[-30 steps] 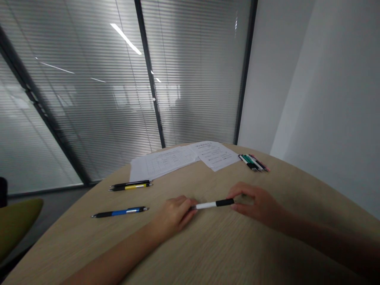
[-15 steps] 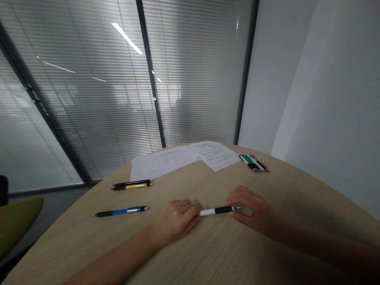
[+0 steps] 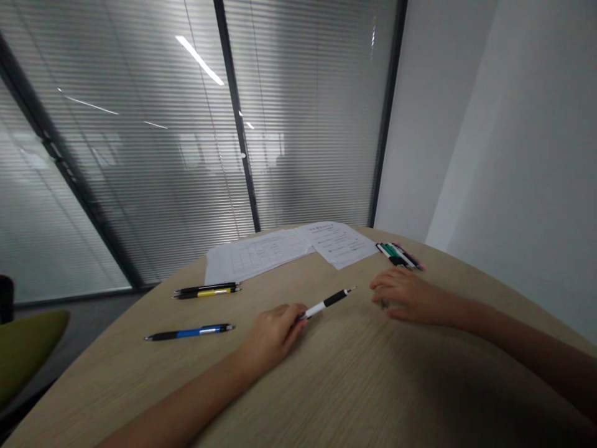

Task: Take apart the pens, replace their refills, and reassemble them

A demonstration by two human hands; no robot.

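Right-hand grip point(image 3: 405, 298) has let go of the white-and-black pen point(image 3: 325, 305) and moved up and away from it, and the pen now slants instead of lying nearly level. The left-hand grip point(image 3: 273, 341) is closed on the pen's lower end, pinching it at the fingertips, with the hand resting on the wood-grain surface point(image 3: 354, 379). The pen's pointed tip angles up and away from that grip, touching nothing. The right-hand grip is open, its fingers loosely curved and empty but for a small dark speck beneath them, too small to identify. Just beyond those fingers lies a bundle of pens point(image 3: 398, 256). Beyond the left-hand grip, toward the left, are a blue-and-black pen point(image 3: 189, 333) and, farther up, a black pen and a yellow-and-black pen point(image 3: 208, 290) side by side. Printed papers point(image 3: 289, 249) lie farther out, between the two groups of pens, near the surface's far edge.
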